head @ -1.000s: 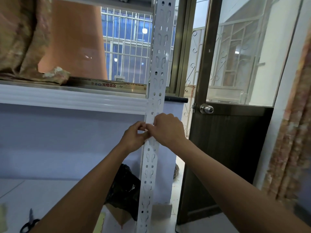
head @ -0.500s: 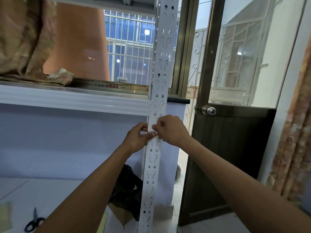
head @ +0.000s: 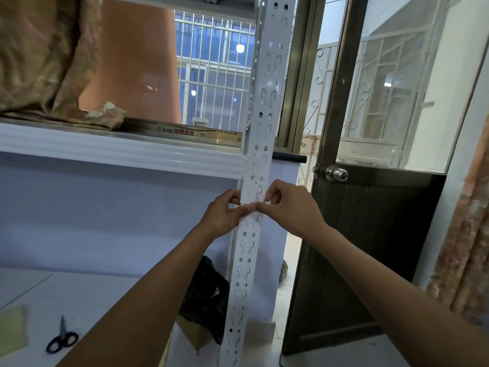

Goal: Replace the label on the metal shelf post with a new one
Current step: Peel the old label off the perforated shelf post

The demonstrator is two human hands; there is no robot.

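A white perforated metal shelf post [head: 264,96] runs from top to bottom through the middle of the view. A pale, whitish label [head: 257,197] with a faint reddish mark lies across the post just below the shelf edge. My left hand [head: 225,211] pinches the label's left end at the post's left side. My right hand [head: 288,205] pinches its right end, thumb stretched along the label's lower edge. Both hands touch the post. The label's middle shows between my fingers; its ends are hidden.
A white shelf beam [head: 119,152] meets the post on the left, with bundled fabric [head: 39,56] on top. On the lower surface lie scissors [head: 61,337] and a yellow pad [head: 10,332]. A black bag [head: 206,295] sits behind the post. A dark door with a knob [head: 336,174] stands on the right.
Both hands stay at the same spot on the post. The fingers have spread slightly apart, showing more of the label between them. The view has shifted a little.
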